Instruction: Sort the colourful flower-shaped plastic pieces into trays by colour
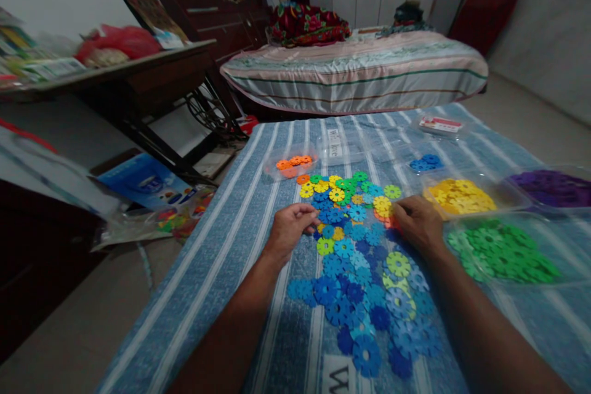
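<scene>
Two bare hands rest at the edges of a loose pile of plastic snowflake discs spread on a blue striped cloth. The left hand is curled, fingertips pinched together at the pile's left edge; whether it grips a disc I cannot tell. The right hand lies knuckles-up on the pile's right edge, fingers bent onto the discs, its hold hidden. Clear trays nearby hold sorted orange discs, yellow discs, green discs, purple discs and blue discs.
</scene>
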`<move>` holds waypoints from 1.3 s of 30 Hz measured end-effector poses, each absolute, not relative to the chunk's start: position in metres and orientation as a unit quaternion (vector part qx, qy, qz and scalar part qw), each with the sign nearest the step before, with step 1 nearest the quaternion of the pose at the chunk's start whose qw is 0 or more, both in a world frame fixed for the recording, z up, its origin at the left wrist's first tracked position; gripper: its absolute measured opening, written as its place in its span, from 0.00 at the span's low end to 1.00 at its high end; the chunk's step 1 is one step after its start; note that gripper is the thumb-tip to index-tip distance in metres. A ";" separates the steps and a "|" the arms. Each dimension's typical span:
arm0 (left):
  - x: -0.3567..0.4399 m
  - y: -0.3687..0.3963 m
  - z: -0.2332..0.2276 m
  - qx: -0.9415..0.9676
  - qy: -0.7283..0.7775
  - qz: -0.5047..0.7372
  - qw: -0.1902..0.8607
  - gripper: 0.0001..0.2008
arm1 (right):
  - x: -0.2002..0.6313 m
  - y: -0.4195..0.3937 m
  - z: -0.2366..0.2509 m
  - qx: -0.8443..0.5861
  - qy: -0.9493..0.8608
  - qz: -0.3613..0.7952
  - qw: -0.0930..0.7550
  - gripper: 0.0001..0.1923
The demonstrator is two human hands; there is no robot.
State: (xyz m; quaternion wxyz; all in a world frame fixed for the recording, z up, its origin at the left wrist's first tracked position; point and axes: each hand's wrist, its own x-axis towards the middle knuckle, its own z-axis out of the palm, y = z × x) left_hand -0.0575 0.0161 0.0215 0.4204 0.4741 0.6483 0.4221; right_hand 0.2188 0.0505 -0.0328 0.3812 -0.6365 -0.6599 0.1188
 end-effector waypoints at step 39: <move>-0.012 -0.088 -0.013 0.876 0.427 0.188 0.120 0.43 | 0.223 0.055 -0.034 -0.645 -0.662 0.106 0.367 0.15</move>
